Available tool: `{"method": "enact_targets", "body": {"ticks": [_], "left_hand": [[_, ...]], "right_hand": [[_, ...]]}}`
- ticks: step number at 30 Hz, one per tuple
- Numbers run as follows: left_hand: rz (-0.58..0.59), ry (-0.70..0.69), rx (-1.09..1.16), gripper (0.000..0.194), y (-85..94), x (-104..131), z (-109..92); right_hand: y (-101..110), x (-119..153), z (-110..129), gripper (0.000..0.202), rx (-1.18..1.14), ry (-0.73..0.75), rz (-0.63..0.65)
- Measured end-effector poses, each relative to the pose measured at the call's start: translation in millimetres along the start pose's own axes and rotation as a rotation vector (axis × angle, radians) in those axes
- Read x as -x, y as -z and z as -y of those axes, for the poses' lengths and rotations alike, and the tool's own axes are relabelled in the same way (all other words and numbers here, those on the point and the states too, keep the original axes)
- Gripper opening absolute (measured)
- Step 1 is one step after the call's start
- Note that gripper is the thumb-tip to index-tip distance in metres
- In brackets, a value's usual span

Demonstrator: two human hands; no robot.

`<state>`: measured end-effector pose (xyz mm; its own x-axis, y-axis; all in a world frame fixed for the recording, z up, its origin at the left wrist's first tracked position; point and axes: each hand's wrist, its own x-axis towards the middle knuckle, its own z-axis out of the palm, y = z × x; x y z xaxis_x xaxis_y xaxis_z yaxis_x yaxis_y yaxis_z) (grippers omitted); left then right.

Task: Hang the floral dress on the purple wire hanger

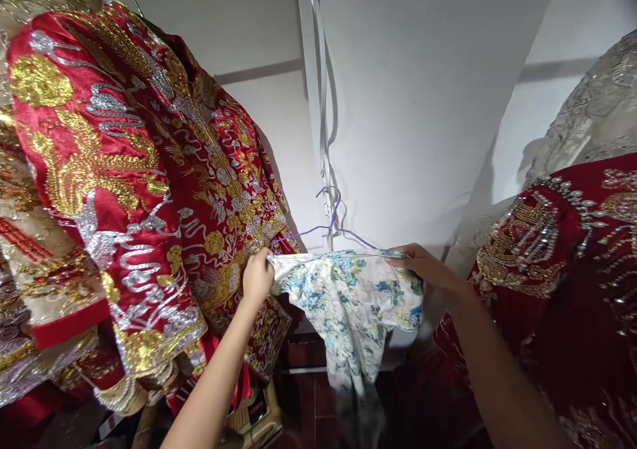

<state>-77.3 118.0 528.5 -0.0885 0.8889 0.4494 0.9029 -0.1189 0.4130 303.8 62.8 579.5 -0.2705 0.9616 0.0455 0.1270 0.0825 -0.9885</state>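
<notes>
At the center of the frame I hold a white, blue-and-yellow floral garment (348,296) by its top edge, my left hand (257,279) pinching one end and my right hand (415,262) the other. A purple hanger (314,229) rises from it, overlapping a hanging white strap (322,104), though I can't tell whether the hook is caught there. Below the embroidered red jacket (149,190), at lower left, a tan frame (270,425) has something dark within, too dim to call a container.
</notes>
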Motion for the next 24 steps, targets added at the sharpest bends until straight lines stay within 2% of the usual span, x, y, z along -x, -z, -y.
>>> {"method": "enact_targets", "body": {"ticks": [2, 5, 7, 10, 13, 18, 22, 24], "left_hand": [[-0.086, 0.028, 0.054, 0.038, 0.3, -12, -2], [-0.159, 0.042, 0.230, 0.045, -1.3, -34, -5], [-0.146, 0.073, 0.304, 0.040, -5.6, -50, -5], [-0.041, 0.115, 0.311, 0.021, -18.5, -65, 0], [0.035, 0.092, 0.322, 0.012, -35.5, -61, 5], [-0.084, 0.077, 0.342, 0.030, -52.7, -42, 6], [-0.201, 0.080, 0.393, 0.027, -51.2, -56, 5], [-0.204, 0.089, 0.439, 0.021, -48.2, -70, 3]], "right_hand": [[2, 1, 3, 0.031, 0.009, -0.005, 0.027], [5, 0, 5, 0.032, -0.014, -0.040, -0.014], [9, -1, 5, 0.032, -0.061, -0.080, -0.085], [13, -4, 2, 0.033, -0.132, -0.106, -0.143], [13, -5, -3, 0.032, -0.185, -0.087, -0.110], [4, -8, -8, 0.032, -0.186, -0.121, -0.057], [4, -6, -2, 0.033, -0.214, -0.161, -0.129], [9, -6, 1, 0.036, -0.202, -0.173, -0.177]]}}
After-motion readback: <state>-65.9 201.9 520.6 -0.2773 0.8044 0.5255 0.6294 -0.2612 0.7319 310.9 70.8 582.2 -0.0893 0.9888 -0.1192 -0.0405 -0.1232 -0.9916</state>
